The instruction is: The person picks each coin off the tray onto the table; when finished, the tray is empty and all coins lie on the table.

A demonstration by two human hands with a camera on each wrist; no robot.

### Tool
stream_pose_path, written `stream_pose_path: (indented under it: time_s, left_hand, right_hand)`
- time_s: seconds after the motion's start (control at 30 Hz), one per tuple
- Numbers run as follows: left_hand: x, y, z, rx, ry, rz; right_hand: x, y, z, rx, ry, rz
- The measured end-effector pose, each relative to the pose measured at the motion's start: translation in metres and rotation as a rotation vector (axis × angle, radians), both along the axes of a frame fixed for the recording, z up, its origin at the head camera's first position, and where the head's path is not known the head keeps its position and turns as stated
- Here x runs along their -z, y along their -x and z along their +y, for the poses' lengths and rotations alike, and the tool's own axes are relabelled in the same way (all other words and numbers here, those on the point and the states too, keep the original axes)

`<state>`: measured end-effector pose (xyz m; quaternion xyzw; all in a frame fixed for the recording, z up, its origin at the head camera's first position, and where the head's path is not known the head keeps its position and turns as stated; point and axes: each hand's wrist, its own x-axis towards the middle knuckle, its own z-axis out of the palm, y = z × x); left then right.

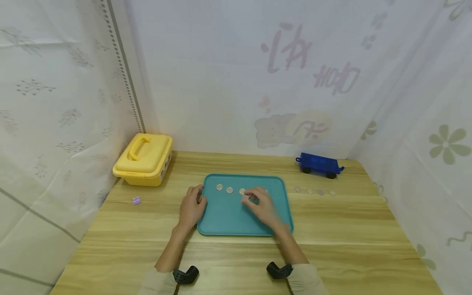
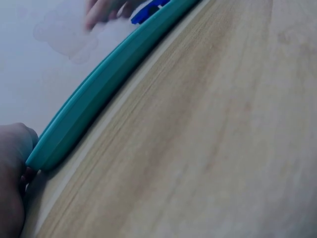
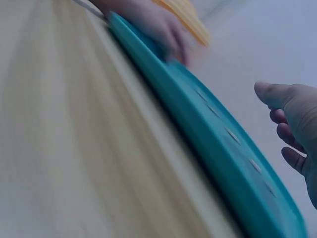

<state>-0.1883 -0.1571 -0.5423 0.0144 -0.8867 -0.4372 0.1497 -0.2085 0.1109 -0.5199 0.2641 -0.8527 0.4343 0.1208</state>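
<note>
A teal tray (image 1: 239, 225) lies on the wooden table, with several small round silver coins (image 1: 230, 190) in a row near its far side. My left hand (image 1: 192, 208) grips the tray's left edge; in the left wrist view part of that hand (image 2: 10, 178) sits at the tray's corner (image 2: 49, 153). Over the tray hovers my right hand (image 1: 262, 207), thumb and index finger bent towards each other near a coin (image 1: 242, 191). In the right wrist view the right hand (image 3: 297, 116) has its thumb apart from its fingers, and no held thing shows.
At the back left stands a yellow lidded box (image 1: 147, 157) with a handle. A small purple block (image 1: 137, 200) lies before it. At the back right is a blue toy wagon (image 1: 319, 163) on black wheels, with several more round discs (image 1: 309, 191) lined up in front.
</note>
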Motion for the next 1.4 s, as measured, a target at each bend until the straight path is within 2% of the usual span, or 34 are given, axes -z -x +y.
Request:
stream_pose_path:
  time_s: [0.17, 0.33, 0.6, 0.67, 0.77, 0.87, 0.97, 1.13, 1.23, 1.4]
  left_hand:
    - [0.000, 0.002, 0.002, 0.006, -0.001, -0.004]
    - [0.002, 0.002, 0.000, -0.005, 0.004, 0.002]
    - [0.004, 0.000, 0.001, 0.000, -0.006, 0.014]
    - [0.004, 0.000, 0.004, 0.007, -0.013, 0.017]
    - [0.003, 0.001, 0.005, 0.004, -0.016, 0.020]
    - [0.003, 0.000, 0.003, -0.004, -0.021, 0.018]
    - [0.002, 0.001, 0.001, -0.003, -0.015, 0.019]
    - [0.002, 0.000, 0.000, -0.008, -0.022, 0.024]
    - [0.002, 0.000, 0.000, -0.016, -0.020, 0.029]
    - [0.002, 0.001, 0.001, -0.003, 0.001, 0.014]
  right_hand:
    - [-0.009, 0.004, 0.075, 0.158, 0.010, 0.012]
    - [-0.007, 0.007, 0.139, 0.287, -0.013, -0.010]
    - [0.004, 0.000, 0.215, 0.479, -0.136, -0.125]
    - [0.006, -0.003, 0.233, 0.544, -0.142, -0.147]
    - [0.008, -0.005, 0.258, 0.651, -0.096, -0.166]
    - [0.012, -0.006, 0.274, 0.733, -0.033, -0.200]
    - [0.018, -0.001, 0.283, 0.791, -0.020, -0.192]
    - [0.023, 0.016, 0.286, 0.768, -0.119, -0.104]
    - [0.022, 0.024, 0.285, 0.741, -0.127, -0.076]
    - [0.022, 0.023, 0.284, 0.772, -0.124, -0.084]
